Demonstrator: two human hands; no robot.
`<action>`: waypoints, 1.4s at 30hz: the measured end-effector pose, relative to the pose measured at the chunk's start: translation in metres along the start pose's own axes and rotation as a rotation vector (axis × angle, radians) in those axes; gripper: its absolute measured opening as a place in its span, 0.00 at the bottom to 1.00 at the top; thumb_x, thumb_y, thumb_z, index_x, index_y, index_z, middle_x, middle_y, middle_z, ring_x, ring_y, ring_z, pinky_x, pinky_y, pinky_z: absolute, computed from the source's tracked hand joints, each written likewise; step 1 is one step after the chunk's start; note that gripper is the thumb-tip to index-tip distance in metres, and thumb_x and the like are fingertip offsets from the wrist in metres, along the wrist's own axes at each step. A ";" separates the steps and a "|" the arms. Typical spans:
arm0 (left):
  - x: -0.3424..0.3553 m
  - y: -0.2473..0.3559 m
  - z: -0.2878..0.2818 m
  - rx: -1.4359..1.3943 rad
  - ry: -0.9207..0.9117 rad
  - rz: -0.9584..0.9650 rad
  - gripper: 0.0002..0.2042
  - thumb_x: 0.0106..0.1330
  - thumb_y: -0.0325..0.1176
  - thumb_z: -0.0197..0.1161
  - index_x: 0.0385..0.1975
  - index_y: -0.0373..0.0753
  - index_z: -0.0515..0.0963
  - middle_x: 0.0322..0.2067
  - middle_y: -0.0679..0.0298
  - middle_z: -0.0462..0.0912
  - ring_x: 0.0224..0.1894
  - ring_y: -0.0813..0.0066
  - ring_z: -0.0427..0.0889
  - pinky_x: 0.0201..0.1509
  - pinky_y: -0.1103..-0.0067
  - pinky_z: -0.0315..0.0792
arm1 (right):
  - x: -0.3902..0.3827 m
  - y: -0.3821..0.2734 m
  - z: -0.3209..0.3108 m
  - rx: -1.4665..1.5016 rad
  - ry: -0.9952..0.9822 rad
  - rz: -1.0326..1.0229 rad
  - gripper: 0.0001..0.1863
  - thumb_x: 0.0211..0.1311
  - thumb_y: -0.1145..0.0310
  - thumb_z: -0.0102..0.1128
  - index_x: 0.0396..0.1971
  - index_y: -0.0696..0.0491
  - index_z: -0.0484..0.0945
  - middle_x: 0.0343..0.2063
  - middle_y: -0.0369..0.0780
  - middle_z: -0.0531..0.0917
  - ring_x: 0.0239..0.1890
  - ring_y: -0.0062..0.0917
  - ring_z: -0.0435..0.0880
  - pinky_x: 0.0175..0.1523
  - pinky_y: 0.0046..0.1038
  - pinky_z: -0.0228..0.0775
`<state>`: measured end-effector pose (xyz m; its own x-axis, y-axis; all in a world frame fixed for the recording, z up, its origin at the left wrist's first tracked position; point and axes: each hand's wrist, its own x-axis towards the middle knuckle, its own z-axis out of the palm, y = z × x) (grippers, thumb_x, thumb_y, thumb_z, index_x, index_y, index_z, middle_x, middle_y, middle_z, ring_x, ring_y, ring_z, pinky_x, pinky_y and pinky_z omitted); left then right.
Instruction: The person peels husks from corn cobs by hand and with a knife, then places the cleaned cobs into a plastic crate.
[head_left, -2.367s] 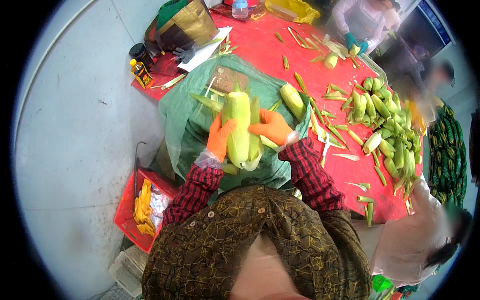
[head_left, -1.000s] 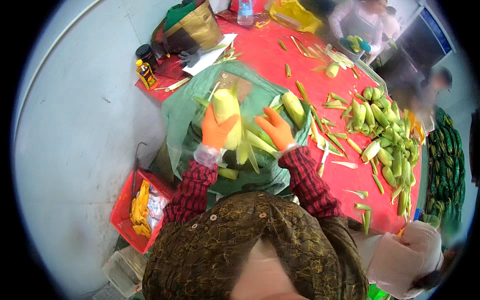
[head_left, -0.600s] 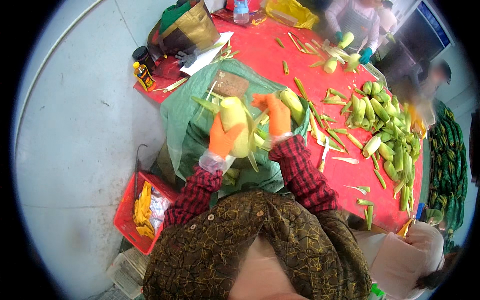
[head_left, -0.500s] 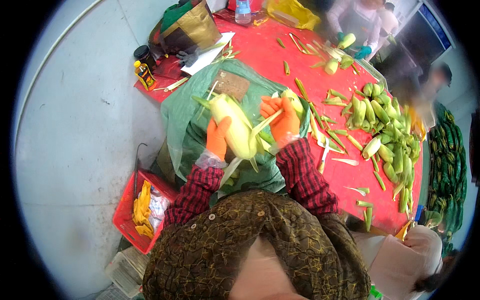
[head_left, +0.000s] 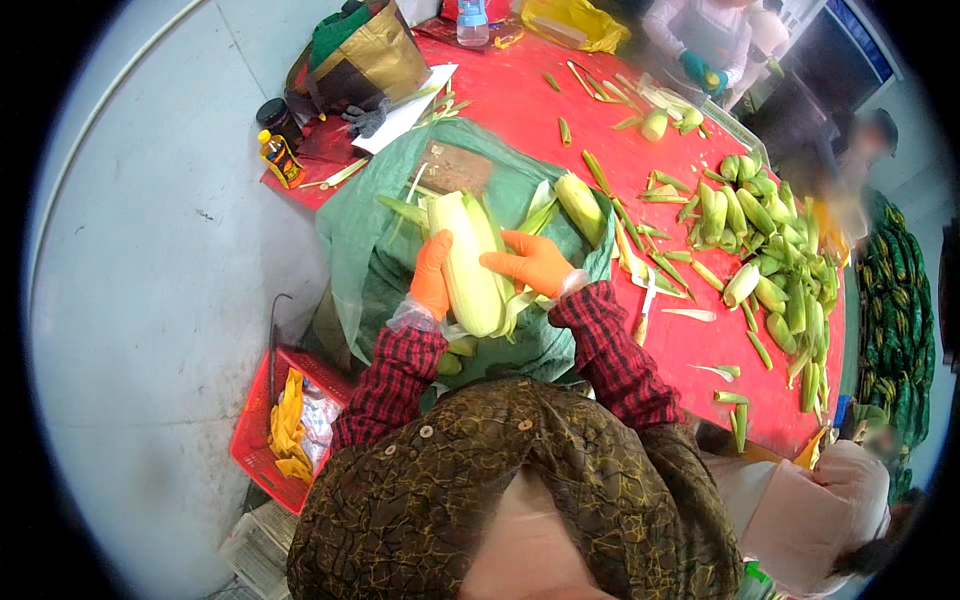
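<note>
An ear of corn [head_left: 468,270], pale yellow-green and partly husked, stands tilted between my hands over an open green plastic sack [head_left: 370,225]. My left hand [head_left: 432,275], in an orange glove, wraps the ear's left side. From the right, my orange-gloved right hand [head_left: 532,264] grips the ear at its loose green husk; some of its fingertips are hidden behind the ear. Another ear of corn [head_left: 580,208] lies on the sack's right side, beyond my right hand. A brown block [head_left: 450,167] rests at the sack's far edge.
On the red table [head_left: 590,130] lie loose husk strips and a big heap of corn [head_left: 755,225] at right. A red crate [head_left: 262,430] stands low at left. A bottle [head_left: 280,158] and a bag [head_left: 365,60] sit far left. A co-worker [head_left: 705,50] works across the table.
My right hand has moved left and down from a pulled husk strip to the ear's side. More of the ear's pale surface shows. The co-worker's hands have shifted too.
</note>
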<state>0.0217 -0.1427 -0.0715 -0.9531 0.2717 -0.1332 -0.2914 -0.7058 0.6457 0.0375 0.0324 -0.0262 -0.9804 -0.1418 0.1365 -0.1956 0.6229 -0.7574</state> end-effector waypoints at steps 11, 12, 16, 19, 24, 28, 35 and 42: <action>-0.020 0.013 0.024 -0.425 -0.075 -0.039 0.33 0.60 0.62 0.47 0.52 0.37 0.68 0.44 0.60 0.76 0.44 0.68 0.76 0.48 0.75 0.71 | 0.002 -0.008 -0.019 0.828 -0.052 0.246 0.11 0.57 0.70 0.55 0.37 0.60 0.79 0.28 0.34 0.81 0.29 0.16 0.77 0.36 0.19 0.68; -0.018 0.014 0.025 -0.437 0.008 -0.022 0.36 0.59 0.65 0.45 0.52 0.35 0.69 0.43 0.60 0.77 0.44 0.68 0.76 0.47 0.77 0.72 | 0.002 -0.001 -0.024 0.725 0.048 0.188 0.13 0.58 0.68 0.54 0.37 0.61 0.78 0.29 0.34 0.80 0.30 0.16 0.76 0.36 0.20 0.67; 0.001 0.022 -0.012 -0.535 0.134 0.130 0.35 0.60 0.63 0.46 0.51 0.34 0.69 0.45 0.58 0.76 0.46 0.66 0.75 0.50 0.72 0.70 | -0.001 0.005 -0.040 0.831 0.173 0.278 0.09 0.60 0.72 0.52 0.36 0.60 0.77 0.27 0.33 0.79 0.27 0.14 0.75 0.34 0.18 0.67; 0.019 0.025 -0.035 -0.579 0.104 0.237 0.33 0.60 0.59 0.49 0.52 0.34 0.66 0.46 0.55 0.75 0.47 0.61 0.75 0.53 0.67 0.69 | -0.006 0.043 -0.017 0.243 -0.035 0.230 0.26 0.55 0.58 0.59 0.48 0.61 0.72 0.38 0.42 0.81 0.40 0.25 0.79 0.46 0.25 0.69; 0.026 0.036 -0.024 -0.596 0.171 0.311 0.33 0.59 0.58 0.52 0.55 0.35 0.62 0.47 0.52 0.73 0.46 0.59 0.75 0.53 0.66 0.69 | -0.005 -0.028 -0.003 -0.053 -0.089 0.106 0.42 0.48 0.47 0.64 0.58 0.58 0.63 0.52 0.47 0.74 0.51 0.33 0.76 0.56 0.29 0.64; 0.023 0.036 -0.003 -0.496 0.184 0.380 0.33 0.59 0.58 0.53 0.55 0.36 0.62 0.46 0.53 0.74 0.46 0.60 0.76 0.54 0.67 0.68 | 0.003 -0.026 0.047 0.475 -0.187 -0.011 0.36 0.51 0.56 0.64 0.58 0.58 0.63 0.49 0.45 0.75 0.46 0.31 0.77 0.53 0.29 0.66; 0.018 0.048 0.001 -0.391 0.143 0.282 0.29 0.60 0.55 0.52 0.50 0.36 0.67 0.46 0.52 0.74 0.47 0.59 0.74 0.54 0.67 0.68 | -0.008 -0.023 0.036 0.367 -0.525 0.219 0.14 0.60 0.62 0.54 0.40 0.56 0.75 0.22 0.39 0.80 0.26 0.29 0.78 0.37 0.31 0.69; 0.018 0.048 0.004 -0.333 0.038 0.088 0.30 0.60 0.56 0.51 0.50 0.34 0.66 0.45 0.52 0.74 0.45 0.60 0.75 0.52 0.67 0.69 | -0.022 -0.008 0.023 -0.236 -0.436 -0.381 0.16 0.62 0.59 0.47 0.46 0.49 0.74 0.24 0.44 0.79 0.27 0.44 0.78 0.36 0.40 0.69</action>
<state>-0.0095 -0.1693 -0.0396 -0.9763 0.1804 -0.1197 -0.2127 -0.9021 0.3756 0.0614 0.0128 -0.0382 -0.7511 -0.6577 0.0583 -0.5784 0.6127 -0.5385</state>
